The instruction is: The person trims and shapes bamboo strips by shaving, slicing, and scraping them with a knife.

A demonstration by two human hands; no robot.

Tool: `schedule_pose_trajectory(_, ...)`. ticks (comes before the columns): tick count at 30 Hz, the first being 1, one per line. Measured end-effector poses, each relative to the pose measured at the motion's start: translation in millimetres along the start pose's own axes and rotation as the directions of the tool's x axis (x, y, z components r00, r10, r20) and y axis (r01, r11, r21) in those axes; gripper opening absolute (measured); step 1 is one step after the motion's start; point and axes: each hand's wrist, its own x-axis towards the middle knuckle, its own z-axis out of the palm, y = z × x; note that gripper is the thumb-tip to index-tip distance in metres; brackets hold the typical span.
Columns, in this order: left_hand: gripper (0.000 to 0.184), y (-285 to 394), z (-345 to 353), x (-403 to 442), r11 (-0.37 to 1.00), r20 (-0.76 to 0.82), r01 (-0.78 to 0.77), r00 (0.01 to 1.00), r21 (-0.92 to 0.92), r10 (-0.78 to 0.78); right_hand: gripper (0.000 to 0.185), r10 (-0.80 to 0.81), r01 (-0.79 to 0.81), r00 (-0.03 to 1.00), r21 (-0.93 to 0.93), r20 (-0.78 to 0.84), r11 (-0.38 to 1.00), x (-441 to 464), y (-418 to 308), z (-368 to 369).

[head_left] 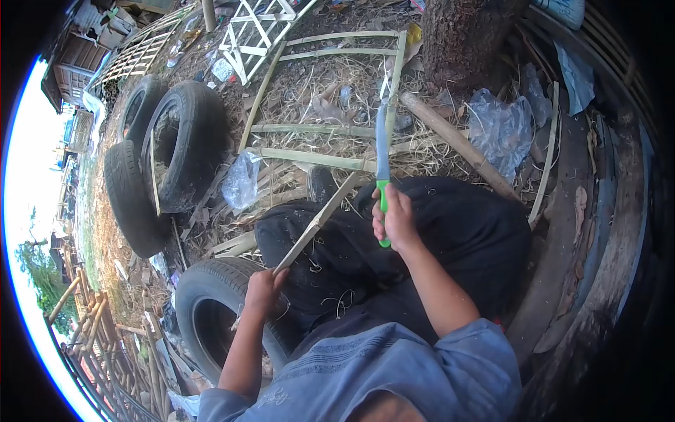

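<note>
My left hand (261, 292) is closed around the lower end of a split bamboo strip (316, 224), which slants up and to the right across my dark trousers (450, 232). In my right hand (398, 219) is a knife (382, 144), gripped by its bright green handle with the long blade pointing away from me. The blade stands apart from the strip, to its right. Beyond my knees lies a bamboo frame (316, 156) of thin slats, partly behind the knife. A few curled shavings cling to my trousers.
A tyre (193, 281) lies close by my left arm, and several more tyres (200, 144) stand farther left. A tree trunk (460, 42), a bamboo pole (457, 141) and a clear plastic bag (500, 130) are ahead on the right. A white lattice (260, 32) lies at the back.
</note>
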Motion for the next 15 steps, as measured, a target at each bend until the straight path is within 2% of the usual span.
schedule_pose_trajectory(1, 0.041, -0.4, -0.1, 0.1, 0.999, 0.025, 0.034, 0.999, 0.018, -0.035, 0.041, -0.035, 0.037, 0.999, 0.054, -0.037, 0.998, 2.4, -3.1, -2.3)
schedule_pose_trajectory(2, 0.041, -2.0, 0.3, 0.3, 0.999, 0.027, 0.035, 0.999, 0.024, -0.036, 0.042, 0.084, -0.074, 0.992, -0.115, 0.09, 0.991, 4.0, -4.1, -6.5)
schedule_pose_trajectory(3, 0.041, -3.9, 1.3, 1.6, 0.998, 0.037, 0.046, 0.998, 0.033, -0.047, 0.041, 0.283, -0.206, 0.943, -0.358, 0.177, 0.911, -2.9, -10.4, 0.5)
schedule_pose_trajectory(5, 0.041, -3.7, 1.6, 3.1, 0.998, 0.049, 0.048, 0.998, 0.047, -0.051, 0.04, 0.413, -0.258, 0.852, -0.429, 0.321, 0.866, -14.5, 4.5, 14.0)
schedule_pose_trajectory(6, 0.04, -3.7, 1.2, 3.0, 0.998, 0.056, 0.041, 0.997, 0.05, -0.043, 0.039, 0.283, -0.16, 0.915, -0.385, 0.287, 0.909, -18.2, 10.8, 19.9)
schedule_pose_trajectory(7, 0.04, -3.7, 0.3, 2.6, 0.998, 0.062, 0.038, 0.997, 0.052, -0.041, 0.039, 0.282, -0.16, 0.915, -0.38, 0.29, 0.911, -16.0, 9.4, 18.6)
schedule_pose_trajectory(9, 0.04, -1.4, 2.5, 1.1, 0.998, 0.045, 0.04, 0.998, 0.044, -0.042, 0.039, 0.07, -0.047, 0.988, -0.162, 0.141, 0.986, -9.4, 2.8, 12.2)
schedule_pose_trajectory(11, 0.039, -2.9, 1.6, 1.3, 0.999, 0.03, 0.029, 0.999, 0.037, -0.03, 0.041, -0.053, 0.054, 0.999, -0.108, 0.007, 0.993, 3.6, -1.3, 0.3)
schedule_pose_trajectory(14, 0.038, -6.7, 5.1, 3.2, 0.999, 0.034, 0.013, 0.999, 0.045, -0.014, 0.039, -0.016, 0.019, 1.0, -0.126, 0.025, 0.992, 1.6, -14.3, -8.3)
schedule_pose_trajectory(15, 0.038, -8.3, 5.7, 2.6, 0.999, 0.038, 0.023, 0.999, 0.029, -0.025, 0.038, 0.083, -0.057, 0.993, -0.281, 0.083, 0.958, -0.3, -20.7, -8.7)
